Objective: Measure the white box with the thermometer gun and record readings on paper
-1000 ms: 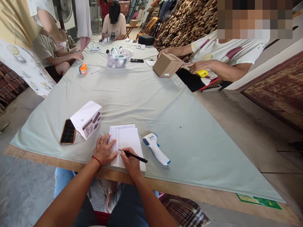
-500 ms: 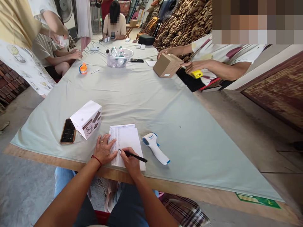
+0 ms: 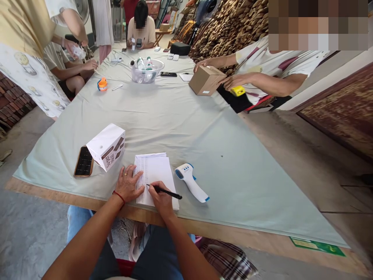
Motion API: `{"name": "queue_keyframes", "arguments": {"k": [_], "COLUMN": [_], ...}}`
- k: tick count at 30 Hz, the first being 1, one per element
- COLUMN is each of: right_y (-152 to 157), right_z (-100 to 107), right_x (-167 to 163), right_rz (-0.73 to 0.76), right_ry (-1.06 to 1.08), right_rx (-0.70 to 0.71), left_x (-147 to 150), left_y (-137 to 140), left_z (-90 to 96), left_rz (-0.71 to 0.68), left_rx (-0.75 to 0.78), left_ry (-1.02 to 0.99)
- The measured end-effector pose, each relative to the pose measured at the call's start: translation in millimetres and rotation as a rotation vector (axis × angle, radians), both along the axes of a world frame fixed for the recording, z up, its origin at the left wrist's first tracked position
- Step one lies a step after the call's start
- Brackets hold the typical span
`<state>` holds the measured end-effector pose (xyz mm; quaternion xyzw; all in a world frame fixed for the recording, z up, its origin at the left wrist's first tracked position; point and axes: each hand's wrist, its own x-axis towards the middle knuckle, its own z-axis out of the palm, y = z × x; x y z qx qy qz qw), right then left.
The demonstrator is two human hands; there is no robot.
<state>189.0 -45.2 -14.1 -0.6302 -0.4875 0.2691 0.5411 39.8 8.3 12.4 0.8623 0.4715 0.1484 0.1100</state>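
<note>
On the bench (image 3: pixel 221 132) at six o'clock, the paper (image 3: pixel 160 171) seems partly filled: writing (image 3: pixel 142 165) at nine, the rest looks blank. The left hand (image 3: pixel 128 184) lies spread-fingered; the right hand (image 3: pixel 161 200) pinches the pen (image 3: pixel 169 192).

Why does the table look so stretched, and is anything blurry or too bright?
Head view: the tablecloth flares toward the near corners, probably wide-lens distortion; head view: the pen and right hand look fairly sharp, but the handwriting is too small to read; head view: the paper looks bright without hiding those marks, while blocky pixels cover faces.
</note>
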Motion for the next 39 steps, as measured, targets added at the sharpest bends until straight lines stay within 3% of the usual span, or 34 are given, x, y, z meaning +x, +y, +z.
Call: {"name": "queue_keyframes", "arguments": {"k": [39], "right_y": [0.3], "right_z": [2.1], "right_x": [0.0], "right_rz": [-0.059], "right_ry": [-0.003], "right_rx": [0.037], "left_x": [0.2], "left_y": [0.2], "left_z": [-1.6], "left_rz": [-0.005], "left_rx": [0.053], "left_ry": [0.009]}}
